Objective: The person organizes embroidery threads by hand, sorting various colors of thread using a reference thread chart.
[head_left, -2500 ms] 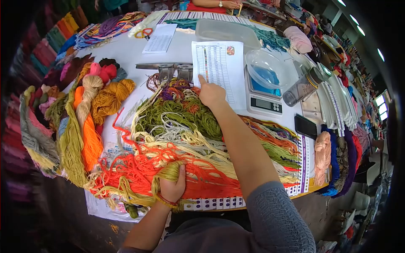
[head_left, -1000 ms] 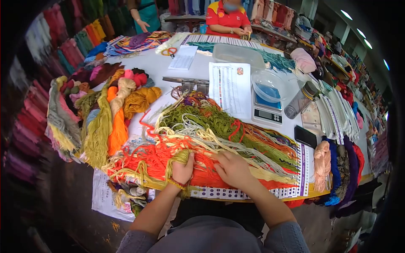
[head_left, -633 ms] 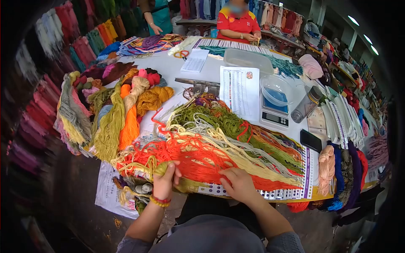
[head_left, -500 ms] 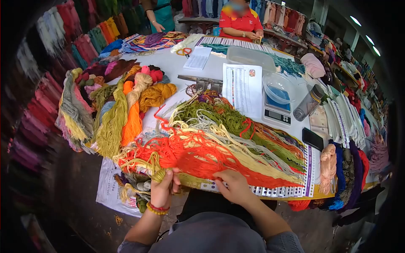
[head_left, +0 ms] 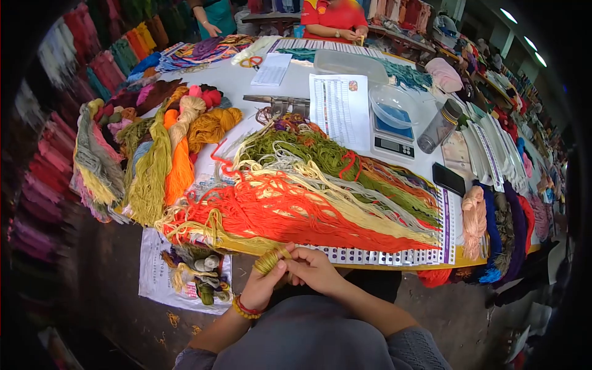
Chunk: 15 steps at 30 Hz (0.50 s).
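Note:
My left hand (head_left: 266,285) is closed around a wound bundle of olive-yellow thread (head_left: 267,261), just off the table's front edge. Against it, my right hand (head_left: 313,269) has its fingers bent together near the left fingertips; whatever they pinch is hidden. In front of both hands spread long strands of red-orange thread (head_left: 265,209). Cream thread (head_left: 345,209) and green thread (head_left: 327,161) lie behind these. The strands run right to a white card strip with holes (head_left: 447,228). Loose olive-yellow thread (head_left: 214,229) trails at the left end.
Thread skeins (head_left: 148,179) hang over the table's left side. Behind the strands are a printed sheet (head_left: 338,117), a scale (head_left: 394,147) with a plastic bowl, a bottle (head_left: 439,126) and a phone (head_left: 449,179). Across the table, a person in a red shirt (head_left: 333,15) works. A bag (head_left: 154,271) with yarn lies below.
My right hand has left the red strands and come in beside my left hand. The left hand has moved right and down with the thread bundle. The view has shifted slightly.

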Tool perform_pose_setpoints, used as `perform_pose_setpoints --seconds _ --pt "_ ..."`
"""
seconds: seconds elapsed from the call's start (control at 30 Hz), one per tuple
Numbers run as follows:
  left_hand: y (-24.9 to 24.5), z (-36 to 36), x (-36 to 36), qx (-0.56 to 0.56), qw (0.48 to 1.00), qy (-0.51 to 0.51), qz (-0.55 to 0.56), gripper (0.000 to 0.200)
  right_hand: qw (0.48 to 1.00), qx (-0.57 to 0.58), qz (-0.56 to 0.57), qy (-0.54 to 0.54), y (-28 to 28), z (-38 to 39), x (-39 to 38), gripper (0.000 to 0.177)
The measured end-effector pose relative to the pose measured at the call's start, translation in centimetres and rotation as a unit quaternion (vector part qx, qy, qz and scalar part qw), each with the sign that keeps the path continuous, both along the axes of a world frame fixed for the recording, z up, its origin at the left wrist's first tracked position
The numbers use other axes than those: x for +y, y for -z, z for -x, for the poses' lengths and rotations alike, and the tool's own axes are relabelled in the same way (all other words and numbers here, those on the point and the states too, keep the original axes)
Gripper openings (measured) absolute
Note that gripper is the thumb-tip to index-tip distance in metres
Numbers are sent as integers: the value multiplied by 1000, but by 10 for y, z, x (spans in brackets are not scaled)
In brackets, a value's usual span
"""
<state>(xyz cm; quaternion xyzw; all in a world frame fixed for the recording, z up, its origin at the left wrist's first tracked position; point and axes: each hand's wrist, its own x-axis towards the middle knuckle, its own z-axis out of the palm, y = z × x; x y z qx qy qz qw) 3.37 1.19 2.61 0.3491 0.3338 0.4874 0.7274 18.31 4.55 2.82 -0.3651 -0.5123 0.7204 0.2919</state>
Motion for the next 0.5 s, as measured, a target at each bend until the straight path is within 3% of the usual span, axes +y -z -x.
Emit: perform_pose_setpoints --seconds 0.13,0.5 --pt "-6 -1 2 -35 997 -41 47 32 999 21 27 18 9 0 -3 18" --pt "4 -2 4 6 994 -102 45 19 998 38 46 27 20 2 -4 22"
